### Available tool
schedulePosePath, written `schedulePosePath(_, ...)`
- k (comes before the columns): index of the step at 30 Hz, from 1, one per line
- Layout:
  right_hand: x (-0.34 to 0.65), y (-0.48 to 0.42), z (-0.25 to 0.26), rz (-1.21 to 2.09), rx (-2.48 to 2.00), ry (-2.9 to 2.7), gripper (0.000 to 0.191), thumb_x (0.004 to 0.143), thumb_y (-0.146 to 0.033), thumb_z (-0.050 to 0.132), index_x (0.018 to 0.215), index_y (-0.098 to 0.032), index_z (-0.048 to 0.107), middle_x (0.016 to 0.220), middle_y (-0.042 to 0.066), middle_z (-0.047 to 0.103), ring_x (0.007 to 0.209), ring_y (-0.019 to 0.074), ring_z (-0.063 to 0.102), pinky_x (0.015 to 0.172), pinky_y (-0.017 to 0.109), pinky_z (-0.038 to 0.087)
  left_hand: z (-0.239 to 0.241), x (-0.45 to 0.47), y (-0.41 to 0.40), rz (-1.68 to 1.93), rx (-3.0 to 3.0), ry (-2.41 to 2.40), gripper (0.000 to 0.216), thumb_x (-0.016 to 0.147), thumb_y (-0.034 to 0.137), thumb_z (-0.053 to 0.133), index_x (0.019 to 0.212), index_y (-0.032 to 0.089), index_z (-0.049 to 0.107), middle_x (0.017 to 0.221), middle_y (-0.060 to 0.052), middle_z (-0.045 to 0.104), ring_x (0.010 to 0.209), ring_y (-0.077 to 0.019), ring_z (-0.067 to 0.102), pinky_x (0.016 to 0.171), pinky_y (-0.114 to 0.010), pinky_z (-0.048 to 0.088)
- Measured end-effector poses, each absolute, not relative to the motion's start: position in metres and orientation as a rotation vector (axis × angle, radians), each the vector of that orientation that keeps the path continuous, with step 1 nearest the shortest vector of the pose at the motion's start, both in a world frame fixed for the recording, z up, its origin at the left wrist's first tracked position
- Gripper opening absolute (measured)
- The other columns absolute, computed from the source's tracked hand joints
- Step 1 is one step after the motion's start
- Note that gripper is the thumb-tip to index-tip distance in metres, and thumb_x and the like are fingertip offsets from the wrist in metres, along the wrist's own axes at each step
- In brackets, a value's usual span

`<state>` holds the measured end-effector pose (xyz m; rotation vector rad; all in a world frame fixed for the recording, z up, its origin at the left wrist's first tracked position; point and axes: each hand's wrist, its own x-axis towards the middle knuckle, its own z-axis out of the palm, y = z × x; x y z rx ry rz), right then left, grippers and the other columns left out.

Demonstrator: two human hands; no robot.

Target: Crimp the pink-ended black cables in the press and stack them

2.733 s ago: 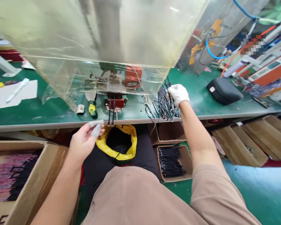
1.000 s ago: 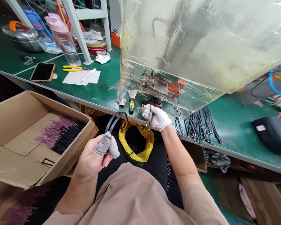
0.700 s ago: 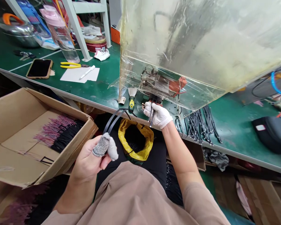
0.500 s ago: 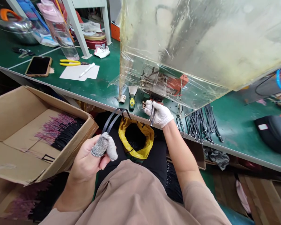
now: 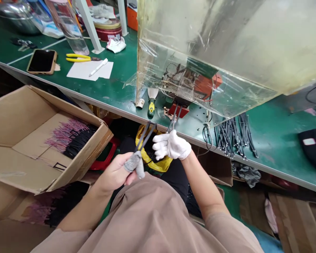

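Black leads [image 5: 146,138] pinched in my left hand, a second pair sitting at the machine

I am judging this as partway: one pair of cables [image 5: 174,114] is already sitting at the red block [image 5: 183,112], my held pair is hanging clear of it, and a loose pile [image 5: 234,137] that seems to be left over is lying on the bench [image 5: 268,140]. Whether either pair is finished, I cannot tell.

My leads are looking slim, dark and smooth, running side by side above the yellow bag [image 5: 163,166], their dark far ends reaching the bench edge. My left hand [image 5: 116,175] is gripping them between grey-capped thumb and finger. My right hand [image 5: 173,146], white-gloved, is gripping nothing that I can see; its fingers are spreading loosely just below the cables, touching or not I cannot say.

Beyond, the clear guard [image 5: 213,42] is hanging over the machine, and the scraper [image 5: 151,105] is lying to the left of the block. Farther left, the box [image 5: 31,112] is holding pink-and-black leads, and pliers [image 5: 79,59], pen [image 5: 98,67] and phone [image 5: 42,61] are resting on the bench.
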<state>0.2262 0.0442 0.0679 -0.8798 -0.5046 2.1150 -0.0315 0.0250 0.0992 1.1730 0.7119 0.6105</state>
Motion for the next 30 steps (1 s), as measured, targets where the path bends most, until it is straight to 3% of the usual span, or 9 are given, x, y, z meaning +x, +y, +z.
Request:
schedulePosePath(2, 0.215, 0.033, 0.050, 2.105, -0.867, -0.404, 0.069, 0.094, -0.072, 0.039, 0.113, -0.010, 0.064, 0.098, 0.018, 0.075, 0.082, 0.0269, 0.075, 0.072, 0.048, 0.063, 0.077, -0.023, 0.020, 0.427, 1.214, 0.733, 0.047, 0.091, 0.056, 0.057, 0.066, 0.016, 0.061, 0.040, 0.003, 0.048, 0.036, -0.0079, 0.035, 0.042, -0.022, 0.028)
schedulePosePath(5, 0.203, 0.028, 0.028, 1.934, -0.919, -0.233, 0.054, 0.098, -0.062, 0.045, 0.114, -0.014, 0.065, 0.104, 0.014, 0.076, 0.087, 0.0230, 0.075, 0.078, 0.043, 0.063, 0.042, -0.012, 0.011, 0.265, 1.252, 0.854, 0.043, 0.089, 0.052, 0.054, 0.063, 0.017, 0.055, 0.041, 0.004, 0.047, 0.038, -0.0079, 0.036, 0.044, -0.021, 0.027)
schedulePosePath(9, 0.199, 0.031, 0.009, 1.797, -1.079, -0.162, 0.019, 0.096, -0.033, 0.063, 0.100, -0.015, 0.068, 0.089, 0.008, 0.077, 0.076, 0.0187, 0.074, 0.073, 0.036, 0.064, 0.014, -0.004, 0.004, 0.206, 1.285, 0.923, 0.038, 0.088, 0.047, 0.049, 0.062, 0.019, 0.051, 0.040, 0.004, 0.047, 0.039, -0.0086, 0.037, 0.046, -0.022, 0.028)
schedulePosePath(11, 0.199, 0.033, 0.002, 1.707, -1.132, -0.165, 0.011, 0.090, -0.025, 0.069, 0.092, -0.015, 0.067, 0.082, 0.006, 0.076, 0.070, 0.0177, 0.073, 0.071, 0.035, 0.064, 0.010, -0.002, 0.004, 0.190, 1.304, 0.916, 0.037, 0.087, 0.046, 0.049, 0.062, 0.019, 0.051, 0.040, 0.004, 0.047, 0.039, -0.0088, 0.038, 0.046, -0.022, 0.029)
schedulePosePath(17, 0.203, 0.039, 0.000, 1.541, -1.154, -0.176, 0.020, 0.085, -0.030, 0.076, 0.085, -0.016, 0.062, 0.075, 0.003, 0.073, 0.063, 0.0155, 0.069, 0.073, 0.037, 0.064, 0.012, 0.002, 0.004, 0.193, 1.296, 0.858, 0.037, 0.089, 0.046, 0.050, 0.064, 0.018, 0.056, 0.040, 0.006, 0.044, 0.040, -0.0088, 0.038, 0.047, -0.023, 0.029)
schedulePosePath(22, 0.204, 0.039, 0.001, 1.592, -1.062, -0.152, 0.030, 0.093, -0.045, 0.066, 0.082, -0.018, 0.058, 0.074, 0.001, 0.070, 0.062, 0.0129, 0.066, 0.071, 0.033, 0.063, 0.015, 0.003, 0.002, 0.180, 1.294, 0.854, 0.034, 0.091, 0.040, 0.049, 0.064, 0.019, 0.052, 0.041, 0.005, 0.045, 0.039, -0.0082, 0.035, 0.045, -0.022, 0.028)
schedulePosePath(25, 0.206, 0.032, -0.006, 1.636, -1.200, -0.146, 0.037, 0.096, -0.052, 0.056, 0.089, -0.016, 0.062, 0.077, 0.005, 0.073, 0.060, 0.0147, 0.068, 0.065, 0.034, 0.063, 0.014, 0.003, 0.002, 0.155, 1.289, 0.863, 0.033, 0.090, 0.039, 0.049, 0.066, 0.018, 0.055, 0.041, 0.006, 0.045, 0.038, -0.0080, 0.035, 0.045, -0.022, 0.028)
schedulePosePath(30, 0.213, 0.018, -0.017, 1.681, -1.339, -0.198, 0.024, 0.091, -0.036, 0.069, 0.089, -0.012, 0.065, 0.080, 0.011, 0.076, 0.071, 0.0199, 0.074, 0.055, 0.029, 0.062, 0.008, 0.003, 0.002, 0.139, 1.310, 0.888, 0.031, 0.089, 0.037, 0.049, 0.066, 0.018, 0.057, 0.043, 0.005, 0.048, 0.041, -0.0087, 0.040, 0.046, -0.021, 0.031)
